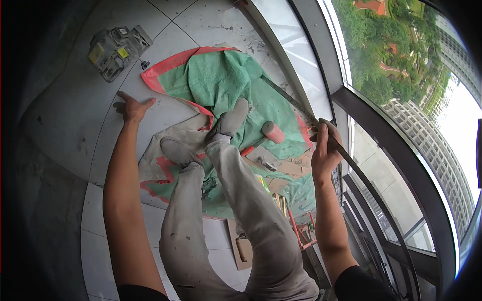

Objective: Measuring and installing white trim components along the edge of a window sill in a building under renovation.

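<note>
My right hand [326, 149] is closed around a long, thin dark strip [287, 97] with marks along part of its length, like a ruler or measuring tape. One end reaches over the green sheet; the other runs back past my right forearm beside the window. Over the pale floor tiles on the left, my left hand [132, 108] has its fingers apart and holds nothing. Between my hands lies the crumpled green sheet [213, 70] with red edging, with my shoes on and beside it. A mallet [272, 132] with a pinkish-red head rests on the sheet.
A dusty grey device [118, 52] sits on the tiles at the upper left. Cardboard pieces [296, 165] lie near the mallet. A red metal frame [301, 231] stands near my right knee. The window frame [371, 110] curves along the right, with trees and buildings outside.
</note>
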`<state>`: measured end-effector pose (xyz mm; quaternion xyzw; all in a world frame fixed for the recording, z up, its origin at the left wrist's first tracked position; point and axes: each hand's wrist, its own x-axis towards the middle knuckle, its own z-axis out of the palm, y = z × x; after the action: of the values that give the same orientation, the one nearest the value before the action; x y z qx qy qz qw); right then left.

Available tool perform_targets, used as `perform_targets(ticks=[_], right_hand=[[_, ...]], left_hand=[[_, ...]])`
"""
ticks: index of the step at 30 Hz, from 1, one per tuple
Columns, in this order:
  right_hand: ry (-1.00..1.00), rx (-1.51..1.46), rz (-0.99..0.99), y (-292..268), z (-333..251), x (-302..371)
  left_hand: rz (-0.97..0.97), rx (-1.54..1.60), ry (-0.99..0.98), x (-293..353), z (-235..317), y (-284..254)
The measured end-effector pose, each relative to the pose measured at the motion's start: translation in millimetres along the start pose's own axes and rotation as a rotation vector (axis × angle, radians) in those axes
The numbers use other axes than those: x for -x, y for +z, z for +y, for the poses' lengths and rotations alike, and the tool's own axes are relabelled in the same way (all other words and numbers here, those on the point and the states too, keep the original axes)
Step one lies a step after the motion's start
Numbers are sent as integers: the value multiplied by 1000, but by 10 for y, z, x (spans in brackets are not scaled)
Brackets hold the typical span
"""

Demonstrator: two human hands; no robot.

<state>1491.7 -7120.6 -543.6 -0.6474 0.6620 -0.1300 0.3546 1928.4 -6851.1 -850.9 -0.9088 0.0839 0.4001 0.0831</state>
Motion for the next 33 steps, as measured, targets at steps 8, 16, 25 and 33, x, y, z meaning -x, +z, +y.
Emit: perform_targets(ticks=[8,16,25,33], right_hand=[[0,90,-28,369,233,-260],[-104,118,-34,731,585,-283],[-193,21,75,751,798,-438],[-314,185,336,-42,260,-732]], left_hand=[[158,-19,9,166,12,167],[217,29,32,158,128,-39],[191,-31,33,215,30,8],[497,-174,285,137,-400,340]])
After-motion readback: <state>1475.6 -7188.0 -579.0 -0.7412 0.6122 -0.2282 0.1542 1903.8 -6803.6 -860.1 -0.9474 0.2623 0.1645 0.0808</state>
